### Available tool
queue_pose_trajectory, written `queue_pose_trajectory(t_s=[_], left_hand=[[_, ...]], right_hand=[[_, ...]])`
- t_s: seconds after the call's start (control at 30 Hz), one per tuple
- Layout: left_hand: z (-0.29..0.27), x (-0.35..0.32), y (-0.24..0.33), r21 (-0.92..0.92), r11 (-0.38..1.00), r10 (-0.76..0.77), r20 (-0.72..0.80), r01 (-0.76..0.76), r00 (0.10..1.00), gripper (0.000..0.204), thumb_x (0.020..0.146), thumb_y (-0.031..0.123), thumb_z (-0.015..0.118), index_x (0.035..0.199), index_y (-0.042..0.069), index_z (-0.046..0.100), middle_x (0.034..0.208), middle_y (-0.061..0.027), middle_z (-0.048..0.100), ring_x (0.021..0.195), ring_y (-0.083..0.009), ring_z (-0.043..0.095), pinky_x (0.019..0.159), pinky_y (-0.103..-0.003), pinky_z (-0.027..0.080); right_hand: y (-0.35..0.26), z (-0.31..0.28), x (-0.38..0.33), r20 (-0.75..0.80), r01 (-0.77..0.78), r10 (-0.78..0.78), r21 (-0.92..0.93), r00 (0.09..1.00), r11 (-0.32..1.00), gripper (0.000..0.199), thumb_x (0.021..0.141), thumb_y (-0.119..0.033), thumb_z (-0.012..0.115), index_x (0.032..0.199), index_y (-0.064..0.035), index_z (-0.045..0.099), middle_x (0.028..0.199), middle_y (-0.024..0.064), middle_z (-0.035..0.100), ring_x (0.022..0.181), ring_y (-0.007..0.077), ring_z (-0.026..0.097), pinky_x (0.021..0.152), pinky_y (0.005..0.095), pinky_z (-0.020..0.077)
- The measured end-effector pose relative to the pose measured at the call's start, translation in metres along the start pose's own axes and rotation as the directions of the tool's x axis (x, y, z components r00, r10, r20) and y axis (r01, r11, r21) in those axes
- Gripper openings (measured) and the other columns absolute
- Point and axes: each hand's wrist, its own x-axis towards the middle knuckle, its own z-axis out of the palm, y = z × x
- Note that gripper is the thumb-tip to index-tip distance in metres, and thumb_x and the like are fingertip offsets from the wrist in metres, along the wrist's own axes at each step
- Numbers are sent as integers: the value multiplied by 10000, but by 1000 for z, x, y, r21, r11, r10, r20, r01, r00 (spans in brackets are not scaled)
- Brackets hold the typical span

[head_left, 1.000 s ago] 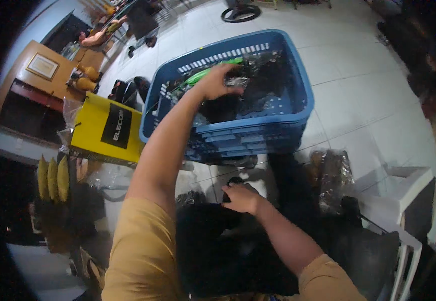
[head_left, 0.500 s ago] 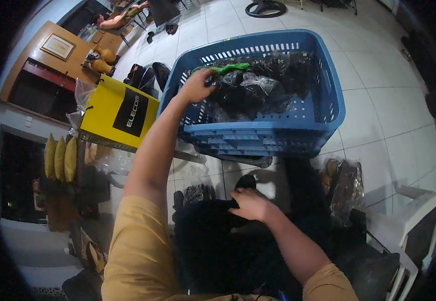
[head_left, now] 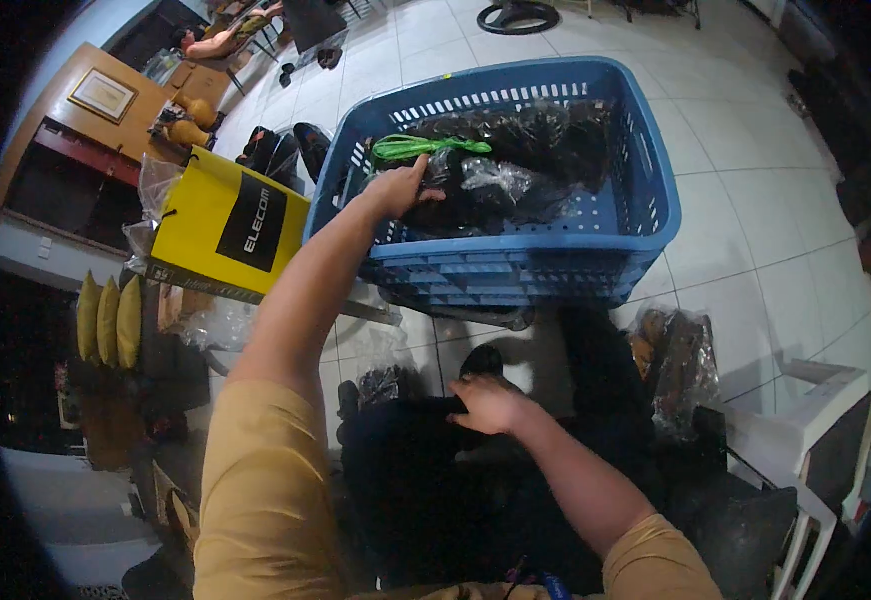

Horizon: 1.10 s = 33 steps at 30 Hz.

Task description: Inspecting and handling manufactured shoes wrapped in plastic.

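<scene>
My left hand (head_left: pixel 401 190) reaches over the near left part of a blue plastic basket (head_left: pixel 515 245), thumb and index finger spread apart. It is at several black items in clear plastic wrapping (head_left: pixel 500 185), which lie inside the basket; its other fingers are partly hidden. Just beyond the fingertips, a bright green plastic strip or bag (head_left: pixel 430 147) rests on the wrapped items. My right hand (head_left: pixel 492 404) hovers over or rests on dark fabric (head_left: pixel 425 480) at my lap, fingers apart and nothing visible in them.
A yellow box (head_left: pixel 230 215) stands left of the basket. Plastic-wrapped goods (head_left: pixel 675 370) lie on the tiled floor to the right, near a white plastic chair (head_left: pixel 800 430). Shoes (head_left: pixel 310 150) sit behind the box. Farther back are a black ring (head_left: pixel 518 17) and another person (head_left: pixel 217 44).
My left hand has moved slightly nearer and right, away from the green plastic, which now lies spread on the wrapped items. My right hand's fingers have spread a little.
</scene>
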Motion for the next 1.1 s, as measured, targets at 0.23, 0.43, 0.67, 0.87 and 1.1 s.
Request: queue_pose_trajectory(t_s=[0.23, 0.43, 0.67, 0.87, 1.1], left_hand=[[-32, -1, 25, 138, 990, 17, -43, -11, 999, 721, 998, 623, 513, 1346, -6, 448, 1008, -328, 693, 978, -495, 675, 808, -570, 522], [-135, -52, 24, 182, 978, -56, -227, 99, 972, 613, 1006, 587, 527, 1296, 51, 458, 1002, -305, 698, 996, -518, 655, 815, -582, 495], [-234, -178, 24, 133, 988, 145, -673, -74, 725, 537, 1035, 462, 530, 1372, 44, 511, 1171, -328, 658, 1120, -519, 612, 913, -557, 487], [-155, -243, 109, -139, 989, -144, -887, 45, 439, 649, 1026, 476, 558, 1537, 103, 412, 1169, -264, 615, 935, -382, 635, 914, -550, 482], [4, -285, 323, -790, -96, -592, -444, -606, 673, 767, 1077, 426, 506, 1529, -139, 251, 1451, -312, 512, 1378, -375, 497, 1133, -433, 372]], right_hand=[[6, -8, 2, 14, -58, 58, -7, 998, 998, 642, 959, -457, 653, 1399, -8, 523, 1440, 268, 540, 1352, 411, 510, 1136, 478, 421], [21, 0, 0, -140, 41, -44, -27, 989, 999, 670, 915, -472, 705, 1378, -9, 561, 1347, 262, 618, 1249, 427, 598, 1070, 488, 481], [19, -1, -8, -144, -56, 75, 127, 987, 990, 760, 859, -557, 750, 1392, -46, 567, 1309, 220, 651, 1213, 367, 627, 1021, 462, 499], [-8, -19, -59, -543, 473, -178, 470, 821, 745, 709, 984, -519, 611, 1516, -85, 432, 1470, 162, 526, 1230, 289, 615, 982, 417, 514], [-11, -25, -199, -872, 876, -93, 470, 480, 108, 942, 880, -680, 625, 1543, -59, 374, 1511, 157, 491, 1379, 359, 481, 1138, 539, 411]])
